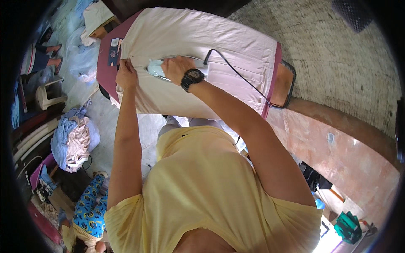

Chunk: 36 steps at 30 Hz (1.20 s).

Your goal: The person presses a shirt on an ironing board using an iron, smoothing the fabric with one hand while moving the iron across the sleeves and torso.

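A cream cloth [202,31], creased in places, is spread over a maroon ironing board [110,78]. On it rests a pale iron [155,68], its rounded tip towards the left. My right hand [179,69], with a dark watch at the wrist, is closed around the iron's handle. From the iron's rear a black cord [236,71] runs across the cloth to the board's right end. My left hand [126,76] lies at the cloth's left edge, left of the iron's tip, fingers closed on the fabric. Its fingertips are partly hidden.
A bundle of blue and pink clothes [78,139] is on the floor at left. Beyond it stands a beige plastic stool [49,96]. Another person's legs [52,62] show at far left, and a person in blue patterned clothing [89,206] at lower left. A low wall [337,139] curves along the right.
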Tool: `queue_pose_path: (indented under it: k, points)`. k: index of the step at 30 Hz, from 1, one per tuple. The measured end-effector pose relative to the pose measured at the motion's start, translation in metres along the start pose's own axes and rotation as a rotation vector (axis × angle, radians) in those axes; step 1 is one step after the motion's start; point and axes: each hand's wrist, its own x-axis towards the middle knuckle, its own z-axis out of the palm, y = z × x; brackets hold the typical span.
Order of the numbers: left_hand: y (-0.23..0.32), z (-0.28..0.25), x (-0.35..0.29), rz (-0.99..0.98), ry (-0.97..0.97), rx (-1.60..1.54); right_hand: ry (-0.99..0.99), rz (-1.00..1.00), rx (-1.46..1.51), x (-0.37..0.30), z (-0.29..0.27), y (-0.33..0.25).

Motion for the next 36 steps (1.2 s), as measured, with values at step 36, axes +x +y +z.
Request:
queue_pose_path:
  k: [36]
  points:
    - [0.071, -0.035, -0.028, 0.258, 0.138, 0.322, 0.324, 1.045, -0.067, -0.247, -0.183, 0.373]
